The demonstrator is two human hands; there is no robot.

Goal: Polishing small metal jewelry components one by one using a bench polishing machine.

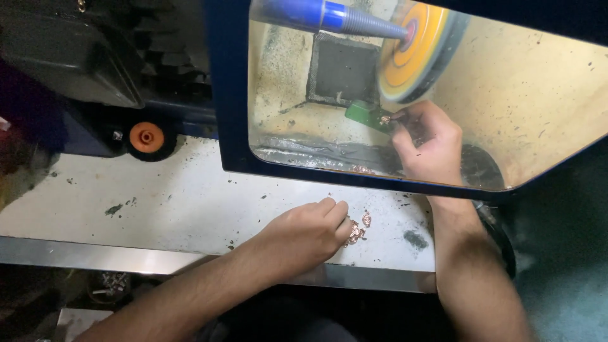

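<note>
At nine o'clock we see an orange knob (146,136) on the dark machine base, well apart from both hands, at the far edge of the white counter (190,202). Moving right, our left hand (310,231) rests knuckles-up on the counter at about six o'clock, fingers curled; whether its grip is closed on anything we cannot tell. Just beside its fingertips, at its three o'clock, lies a small heap of copper-coloured pieces (358,229), some touching the fingers, placed close, we judge, so the hand can reach them without looking away. Further right, behind the clear shield (544,101), our right hand (427,142) holds a narrow pinch on one small piece (385,119), pressing it onto a green block (366,115) that seems to serve as a backing. That piece sits at the hand's ten o'clock, right at the fingertips, and just below the yellow wheel (415,50) at twelve o'clock, whose blue spindle (329,16) runs in from the left. The shield likely stands between us and the dust.
</note>
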